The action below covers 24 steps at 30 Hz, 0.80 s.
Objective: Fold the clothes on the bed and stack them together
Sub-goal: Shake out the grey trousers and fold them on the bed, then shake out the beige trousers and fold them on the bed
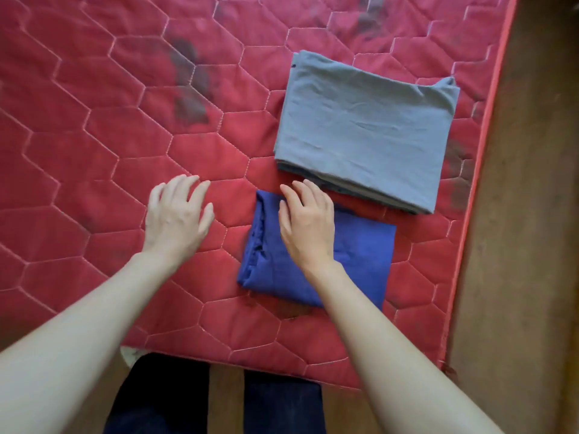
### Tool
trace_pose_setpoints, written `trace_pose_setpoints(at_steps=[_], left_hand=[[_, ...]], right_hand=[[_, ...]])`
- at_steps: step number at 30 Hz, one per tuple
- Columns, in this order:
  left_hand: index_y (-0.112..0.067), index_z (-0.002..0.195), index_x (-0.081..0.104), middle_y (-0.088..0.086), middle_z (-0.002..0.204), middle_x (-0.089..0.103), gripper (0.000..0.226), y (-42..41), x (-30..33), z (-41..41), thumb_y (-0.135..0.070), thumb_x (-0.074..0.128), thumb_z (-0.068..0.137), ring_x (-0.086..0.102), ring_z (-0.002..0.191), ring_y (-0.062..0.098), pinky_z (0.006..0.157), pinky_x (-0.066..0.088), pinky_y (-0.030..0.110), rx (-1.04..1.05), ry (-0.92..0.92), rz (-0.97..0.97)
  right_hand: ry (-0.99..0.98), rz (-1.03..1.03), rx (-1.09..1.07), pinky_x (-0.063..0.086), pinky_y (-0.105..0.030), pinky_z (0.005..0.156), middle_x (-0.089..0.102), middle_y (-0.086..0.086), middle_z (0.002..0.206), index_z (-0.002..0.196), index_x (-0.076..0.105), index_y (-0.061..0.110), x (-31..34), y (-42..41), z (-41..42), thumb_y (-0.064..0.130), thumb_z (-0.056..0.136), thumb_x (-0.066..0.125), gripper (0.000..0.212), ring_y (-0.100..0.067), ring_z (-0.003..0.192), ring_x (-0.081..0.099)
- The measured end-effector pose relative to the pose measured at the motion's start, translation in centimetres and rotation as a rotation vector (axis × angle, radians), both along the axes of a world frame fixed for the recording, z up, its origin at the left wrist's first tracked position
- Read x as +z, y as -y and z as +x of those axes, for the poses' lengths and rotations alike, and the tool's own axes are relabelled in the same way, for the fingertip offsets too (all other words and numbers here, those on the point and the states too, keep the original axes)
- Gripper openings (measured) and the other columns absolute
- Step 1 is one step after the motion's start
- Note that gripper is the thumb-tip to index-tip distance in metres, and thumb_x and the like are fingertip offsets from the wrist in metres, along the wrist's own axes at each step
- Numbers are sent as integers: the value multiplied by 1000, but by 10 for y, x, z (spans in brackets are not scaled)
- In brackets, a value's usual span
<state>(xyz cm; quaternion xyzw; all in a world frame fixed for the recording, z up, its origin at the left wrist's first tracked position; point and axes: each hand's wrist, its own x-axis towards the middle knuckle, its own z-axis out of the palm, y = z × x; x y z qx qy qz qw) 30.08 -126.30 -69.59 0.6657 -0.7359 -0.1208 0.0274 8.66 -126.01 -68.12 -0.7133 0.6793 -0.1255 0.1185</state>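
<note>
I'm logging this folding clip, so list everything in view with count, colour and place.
grey folded garment: one, grey, far right of the mattress
blue folded garment: one, blue, nearer, just in front of the grey one
mattress: one, red quilted with dark stains, fills most of the view
floor: brown, right of the mattress
legs: two, dark trousers, bottom edge
left hand: one, fingers spread above bare mattress
right hand: one, fingers straight, over the blue garment
</note>
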Motion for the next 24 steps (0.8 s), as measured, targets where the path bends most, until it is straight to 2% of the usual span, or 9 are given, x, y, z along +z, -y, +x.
trace_pose_setpoints(at_steps=[6, 12, 14, 19, 24], left_hand=[[-4, 130, 58, 19, 130, 56, 48, -70, -16, 107, -28, 43, 91, 48, 127, 36, 107, 29, 55, 118, 12, 17], [-5, 132, 55, 19, 132, 55, 44, -143, -2, 239, -21, 57, 91, 46, 128, 37, 108, 28, 58, 228, 4, 15], [-6, 134, 54, 19, 135, 54, 46, -160, 14, 280, -22, 57, 92, 44, 130, 37, 109, 27, 57, 252, 13, 17], [-10, 141, 47, 15, 144, 47, 49, -178, 57, 366, -28, 49, 96, 37, 137, 33, 114, 22, 54, 389, 11, 36], [-11, 144, 43, 14, 148, 42, 50, -166, 75, 426, -29, 46, 98, 32, 140, 31, 115, 21, 53, 470, -9, -12]], right_hand=[[-20, 76, 87, 46, -43, 95, 65, -14, 121, 115, 69, 8, -17, -53, 110, 16, 88, 63, 29, -31, 119, 58], [-71, 176, 248, 40, -47, 105, 56, -17, 134, 127, 62, 7, -9, -93, 237, 22, 94, 57, 36, -33, 132, 47], [-83, 189, 280, 36, -48, 108, 52, -17, 139, 130, 59, 7, 4, -100, 282, 24, 96, 55, 38, -32, 135, 42], [-106, 173, 397, 24, -45, 115, 42, -15, 148, 139, 49, 11, 40, -96, 384, 29, 98, 50, 45, -30, 142, 31], [-113, 119, 460, 20, -42, 116, 39, -12, 150, 142, 46, 13, 63, -66, 459, 31, 100, 47, 46, -28, 143, 28]])
